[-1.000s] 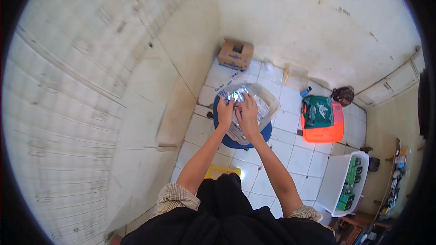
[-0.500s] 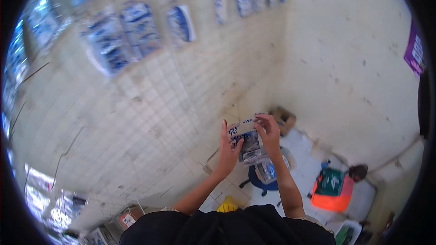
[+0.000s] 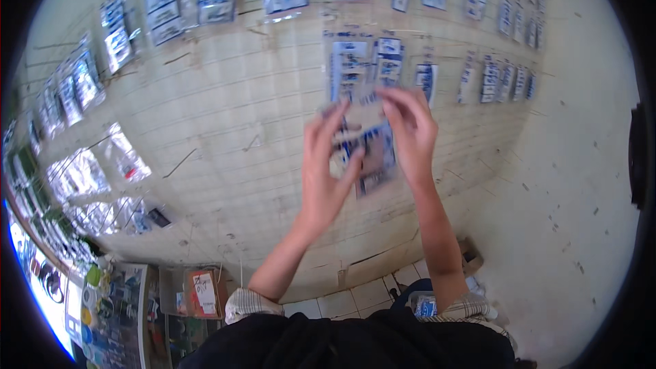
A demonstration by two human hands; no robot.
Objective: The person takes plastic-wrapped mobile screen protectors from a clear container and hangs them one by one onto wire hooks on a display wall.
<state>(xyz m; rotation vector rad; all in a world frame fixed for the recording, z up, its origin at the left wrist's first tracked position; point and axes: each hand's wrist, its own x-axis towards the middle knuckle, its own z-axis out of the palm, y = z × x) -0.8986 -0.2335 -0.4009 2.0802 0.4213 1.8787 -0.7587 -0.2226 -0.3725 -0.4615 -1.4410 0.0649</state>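
Head camera view: from where I stand, the person has one clear plastic packet (image 3: 380, 154) raised between both hands, in front of a pale wall rack (image 3: 236, 195). On the right hand (image 3: 414, 133) the grip is narrow, thumb and fingertips seeming to pinch the packet's see-through top. The left hand (image 3: 323, 171) curves round the other side with its thumb over the plastic; there's too much blur for me to tell whether that grip has closed.

As for progress, I'd call this packet midway: it is up in the hands and on no hook. Plenty of similar hanging packets (image 3: 161, 5) are already in rows on the wall, and bare hooks (image 3: 182, 162) jut out below some of them. Low down, beside the right forearm, some blue-and-white packaging (image 3: 426, 307) shows, partly hidden, so I can't say how much there is.

The hanging ones carry blue-and-white printed panels, a few with dark handwriting above. Print on the held packet is smeared by movement. An orange-brown box (image 3: 220, 292) at lower left wears a white paper label (image 3: 204, 292) with bold hand lettering.
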